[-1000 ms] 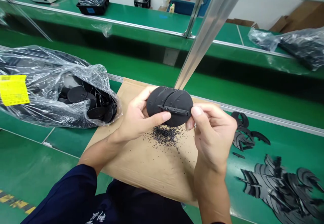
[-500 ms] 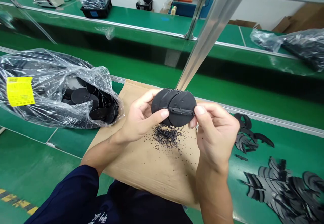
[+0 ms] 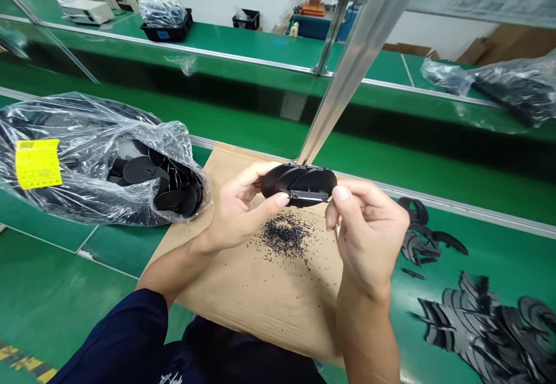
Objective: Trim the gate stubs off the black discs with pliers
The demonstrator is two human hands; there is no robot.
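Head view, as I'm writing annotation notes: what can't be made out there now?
Head view:
The part: its far side, turned away from the camera.
The left hand: some fingertips, hidden behind the part.
The bag: its left end, cut off by the left edge.
The label: its print, too small.
The grains: single shapes, too small.
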